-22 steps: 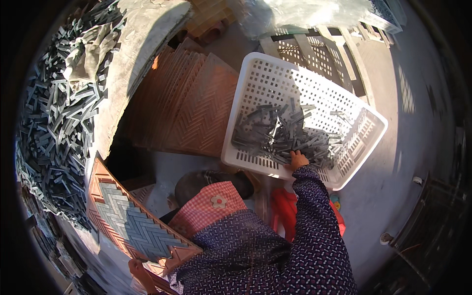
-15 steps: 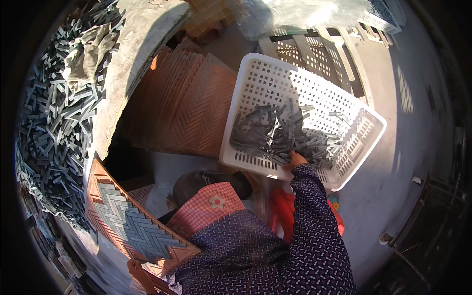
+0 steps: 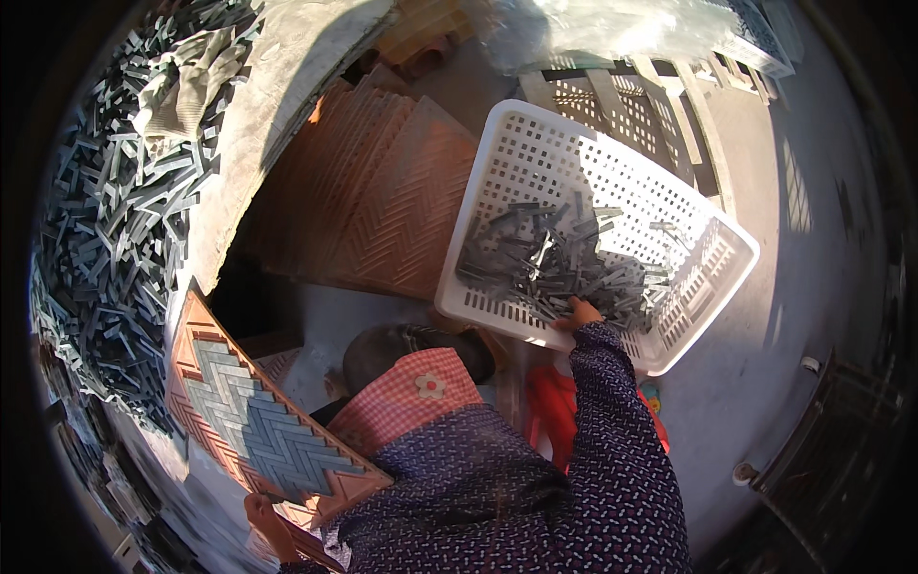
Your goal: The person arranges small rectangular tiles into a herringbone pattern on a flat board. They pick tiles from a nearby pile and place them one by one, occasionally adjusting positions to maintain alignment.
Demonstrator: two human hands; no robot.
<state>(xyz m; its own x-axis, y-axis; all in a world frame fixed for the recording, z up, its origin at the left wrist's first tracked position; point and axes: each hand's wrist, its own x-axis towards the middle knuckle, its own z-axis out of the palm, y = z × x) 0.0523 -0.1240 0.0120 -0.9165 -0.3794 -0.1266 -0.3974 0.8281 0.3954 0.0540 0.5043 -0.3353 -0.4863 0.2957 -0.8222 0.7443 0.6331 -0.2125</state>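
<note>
My right hand (image 3: pixel 580 314) reaches over the near rim of a white perforated plastic basket (image 3: pixel 612 362). Its bent fingertips are among the grey strips (image 3: pixel 564 258) heaped inside; what they pinch is hidden. An orange-brown herringbone mould (image 3: pixel 212 435) slopes down at the left, between a pale slab and my lap. Grey and whitish strips (image 3: pixel 253 411) lie in its zigzag slots, while the slots along the edges show bare orange. Close to the mould's lower edge, my left hand (image 3: pixel 263 517) has its fingers curled closed; their grip cannot be made out.
Similar orange moulds (image 3: pixel 402 191) stand stacked beyond my lap. A large heap of grey strips (image 3: pixel 124 230) covers the left, with a pale work glove (image 3: pixel 191 86) on it. The pale slab (image 3: pixel 253 124) borders the heap. Something red (image 3: pixel 553 411) sits beneath my right sleeve.
The view has shifted slightly, so most things appear a little farther right. My right hand stays among the strips in the basket, and my left hand remains by the mould's lower edge.
</note>
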